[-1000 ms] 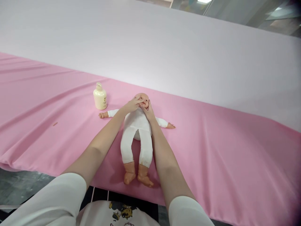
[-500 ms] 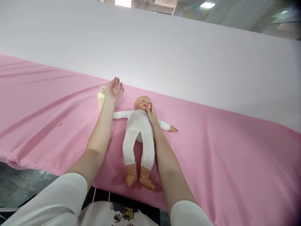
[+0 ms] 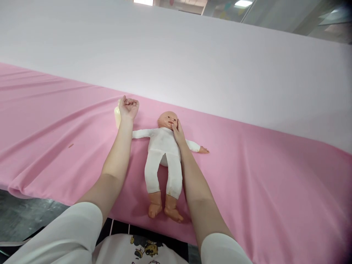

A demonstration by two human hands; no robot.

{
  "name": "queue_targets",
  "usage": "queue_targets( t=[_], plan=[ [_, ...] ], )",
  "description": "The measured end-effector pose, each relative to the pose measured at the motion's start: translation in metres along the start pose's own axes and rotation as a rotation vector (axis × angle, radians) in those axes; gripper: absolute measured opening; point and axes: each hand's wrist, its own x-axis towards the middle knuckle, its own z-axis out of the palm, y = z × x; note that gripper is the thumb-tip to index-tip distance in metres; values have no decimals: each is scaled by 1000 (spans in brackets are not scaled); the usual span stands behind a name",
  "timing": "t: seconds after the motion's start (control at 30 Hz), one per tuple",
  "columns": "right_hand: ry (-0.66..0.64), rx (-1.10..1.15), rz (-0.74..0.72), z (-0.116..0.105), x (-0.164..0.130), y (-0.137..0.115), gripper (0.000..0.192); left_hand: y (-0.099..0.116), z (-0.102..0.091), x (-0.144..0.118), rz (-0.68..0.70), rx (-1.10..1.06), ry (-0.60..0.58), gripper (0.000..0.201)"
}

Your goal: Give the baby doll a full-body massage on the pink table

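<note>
I count one baby doll (image 3: 164, 146), one cream bottle (image 3: 117, 116), one pink sheet (image 3: 261, 183) over the worktop, two of my hands: left hand (image 3: 128, 108), right hand (image 3: 178, 132)

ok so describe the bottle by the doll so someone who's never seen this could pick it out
Start at the pink sheet covering the near table, then find the baby doll lying face up on it. The cream bottle stands just beyond the doll's outstretched arm, partly hidden behind the left hand. It is the only upright, pale yellowish container on the sheet.

left hand (image 3: 128, 109) curled over cream bottle (image 3: 117, 116); right hand (image 3: 178, 132) touching doll (image 3: 164, 154) cheek; pink cloth (image 3: 261, 176).
</note>
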Motion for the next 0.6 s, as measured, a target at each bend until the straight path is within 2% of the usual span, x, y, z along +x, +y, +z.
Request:
queue_targets(
  t=[0.17,0.6],
  plan=[
    [10,8,13,0,1,1,89,2,4,-1,-1,29,37,46],
    [-7,-27,1,-1,-2,-6,80,0,9,1,64,-28,104,44]
  ],
)
